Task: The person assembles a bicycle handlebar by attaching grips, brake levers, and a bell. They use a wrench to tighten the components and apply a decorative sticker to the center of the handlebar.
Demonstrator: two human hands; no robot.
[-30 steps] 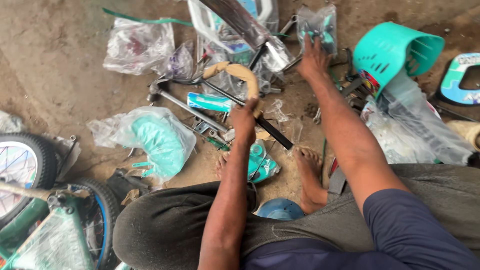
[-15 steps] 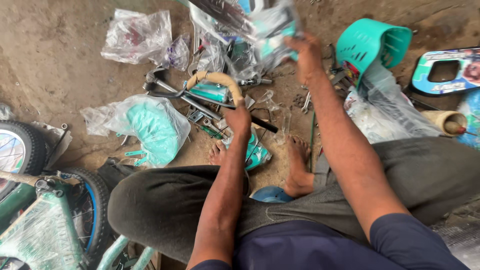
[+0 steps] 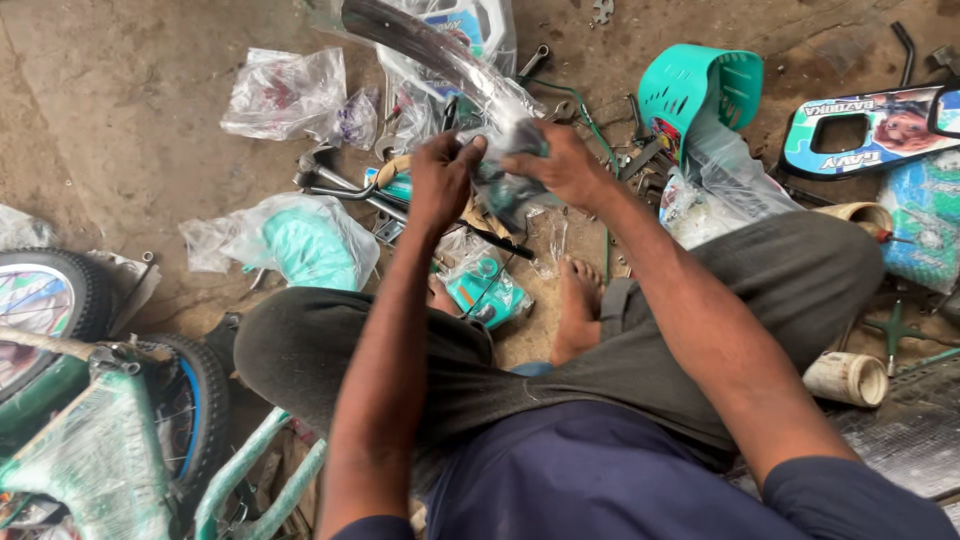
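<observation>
While I sit cross-legged on the dirt floor, a small wheel (image 3: 40,300) and the wrapped green bike frame (image 3: 100,450) lie at my far left, with a bagged teal part (image 3: 305,245) just beyond my knee. My left hand (image 3: 440,180) pinches the near edge of a small plastic packet (image 3: 515,165), my right hand (image 3: 560,165) grips its other side, both closed on it above my bare foot (image 3: 580,300). Further right sits a teal basket (image 3: 700,90).
</observation>
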